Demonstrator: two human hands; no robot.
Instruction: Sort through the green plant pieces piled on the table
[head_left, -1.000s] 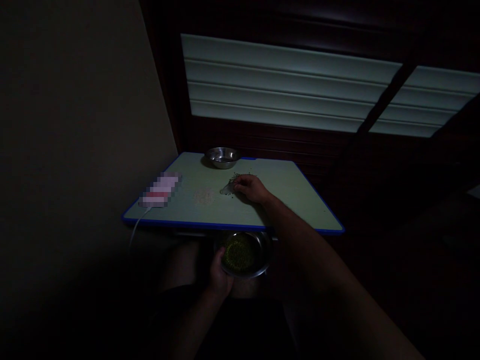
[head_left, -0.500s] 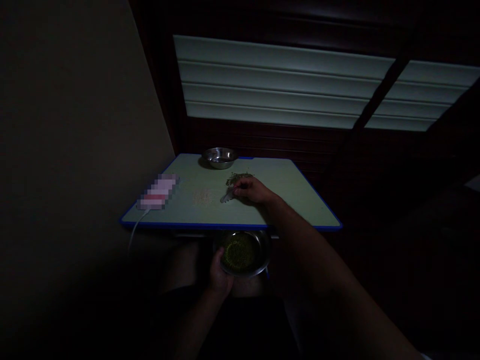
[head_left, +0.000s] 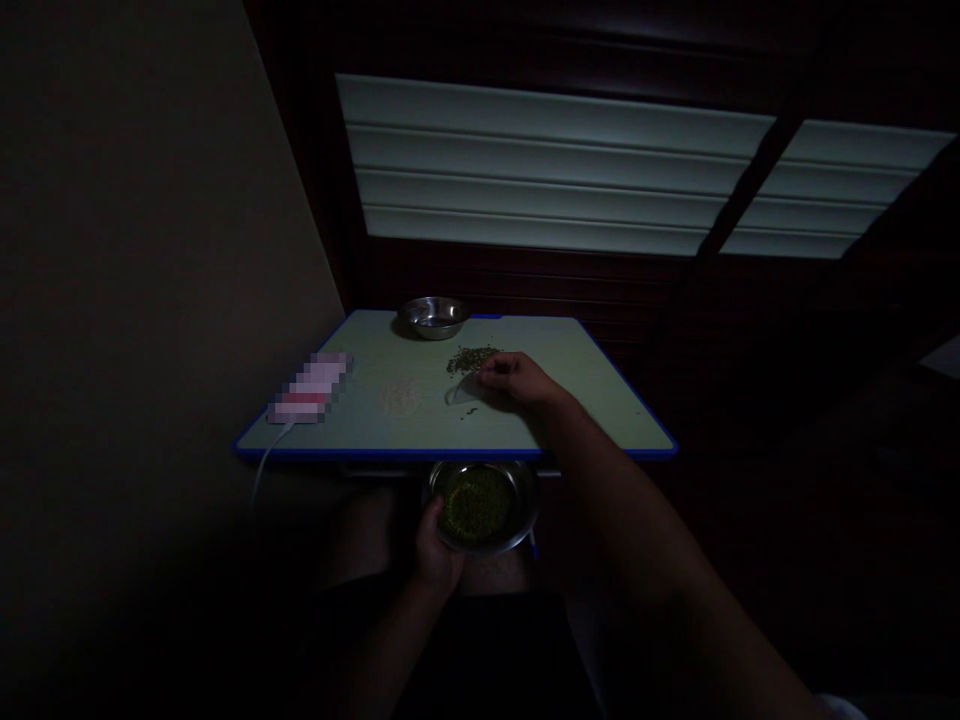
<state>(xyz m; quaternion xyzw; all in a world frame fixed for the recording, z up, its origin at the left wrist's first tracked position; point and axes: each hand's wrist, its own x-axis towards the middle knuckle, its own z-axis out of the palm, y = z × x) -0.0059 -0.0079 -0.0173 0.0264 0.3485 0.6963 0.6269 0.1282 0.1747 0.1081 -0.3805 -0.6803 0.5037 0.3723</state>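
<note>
Below the table's front edge, my left hand (head_left: 437, 550) grips the rim of a steel bowl (head_left: 531, 515), thumb over the near left side. Green grains, like mung beans (head_left: 476, 505), lie in that bowl. Over the tabletop, my right hand (head_left: 517, 378) pinches a small pale translucent scoop (head_left: 461, 391), its exact kind unclear in the dim light. The scoop is tilted low over the board, just in front of a pile of darker grains (head_left: 471, 359). A few loose grains (head_left: 469, 412) lie nearer the front edge.
A second steel bowl (head_left: 435, 318) stands at the back left of the pale table (head_left: 577, 430) with blue edging. A blurred-out phone-like object (head_left: 311, 388) with a white cable (head_left: 262, 465) lies at left. Pale small bits (head_left: 401, 396) are spread mid-left. A wall rises at left.
The scoop and my right hand have shifted slightly right, and the scoop's angle differs. Loose grains now show on the board in front of it. My left hand keeps its hold on the bowl.
</note>
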